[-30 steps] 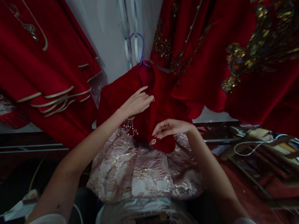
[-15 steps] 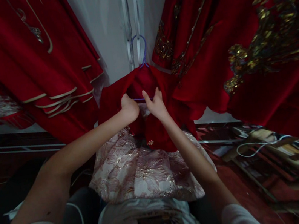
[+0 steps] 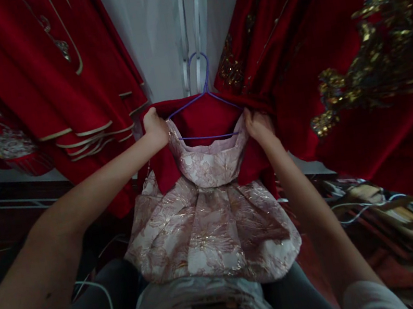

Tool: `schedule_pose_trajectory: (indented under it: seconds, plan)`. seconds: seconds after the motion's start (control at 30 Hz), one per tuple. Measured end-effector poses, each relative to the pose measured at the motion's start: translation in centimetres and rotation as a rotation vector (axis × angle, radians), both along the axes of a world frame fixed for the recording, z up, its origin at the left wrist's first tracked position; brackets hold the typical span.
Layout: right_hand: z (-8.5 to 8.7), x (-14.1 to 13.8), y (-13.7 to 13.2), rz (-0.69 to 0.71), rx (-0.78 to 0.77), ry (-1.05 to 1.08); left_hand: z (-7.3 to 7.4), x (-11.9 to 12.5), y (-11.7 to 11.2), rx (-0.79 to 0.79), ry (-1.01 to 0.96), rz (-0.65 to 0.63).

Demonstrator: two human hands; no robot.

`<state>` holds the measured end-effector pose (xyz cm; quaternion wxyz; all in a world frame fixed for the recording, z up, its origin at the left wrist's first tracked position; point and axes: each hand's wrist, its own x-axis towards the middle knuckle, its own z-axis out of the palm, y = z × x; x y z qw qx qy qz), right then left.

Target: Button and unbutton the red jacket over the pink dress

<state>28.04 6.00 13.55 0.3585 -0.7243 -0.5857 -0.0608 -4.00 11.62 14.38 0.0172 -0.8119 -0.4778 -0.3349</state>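
Observation:
In front of me a pale pink brocade dress (image 3: 211, 167) hangs on a purple hanger (image 3: 204, 91), its pleated skirt spread towards my lap. A red jacket (image 3: 199, 113) lies open behind it, parted to both sides. My left hand (image 3: 155, 129) is closed on the jacket's front edge beside the left shoulder strap. On the other side my right hand (image 3: 260, 123) grips the opposite edge by the right strap; most of its fingers are hidden behind the cloth.
Red garments with pale trim (image 3: 75, 108) hang at the left. More red cloth with gold sequins (image 3: 376, 57) hangs at the right. Metal rails (image 3: 189, 15) run up the pale wall. A wooden rack (image 3: 408, 226) with piled items stands at lower right.
My hands have moved apart, drawing the red jacket's front open to both sides. The dress bodice and the hanger's arms, covered before, now show.

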Motion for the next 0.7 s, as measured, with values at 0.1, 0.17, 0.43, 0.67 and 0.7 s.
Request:
schedule_pose_trajectory:
  seconds: [0.1, 0.17, 0.43, 0.67, 0.7]
  plan:
    - [1.1, 2.5, -0.5, 0.099, -0.036, -0.023, 0.4, -0.5, -1.5, -0.119, 0.121, 0.266]
    - [1.8, 3.9, -1.0, 0.207, -0.056, -0.015, 0.9, -1.0, -2.1, -0.138, 0.207, 0.303]
    - [2.1, 5.9, -3.5, 0.522, -0.043, 0.287, 2.7, -5.1, -1.6, -0.458, 0.208, -0.101]
    - [0.2, 4.4, -4.8, 0.45, 0.304, 0.053, -0.2, -6.0, -3.6, -0.143, -0.05, -0.167]
    - [0.1, 4.4, -4.8, 0.424, 0.311, 0.034, -0.5, -5.8, -3.9, -0.103, -0.071, -0.121]
